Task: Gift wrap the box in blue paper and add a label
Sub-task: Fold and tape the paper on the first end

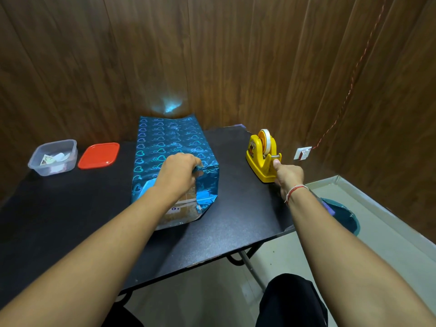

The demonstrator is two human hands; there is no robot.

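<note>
On the black tabletop (70, 208) stands the cardboard box (181, 208), mostly covered in shiny blue heart-patterned wrapping paper (169, 142). The left hand (179, 171) pinches a paper flap at the box's near top edge. The right hand (289, 177), fingers curled, thumb up, touches the yellow plastic tape dispenser (262, 156) by its cutter; whether it holds tape is unclear.

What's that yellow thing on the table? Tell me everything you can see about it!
The yellow tape dispenser looks like shiny plastic. It stands upright on the black table, to the right of the blue-wrapped box and apart from it. A roll of white tape on an orange hub sits in its top. A small picture sticker is on its side. The right hand touches its near end, thumb up by the cutter.
</note>
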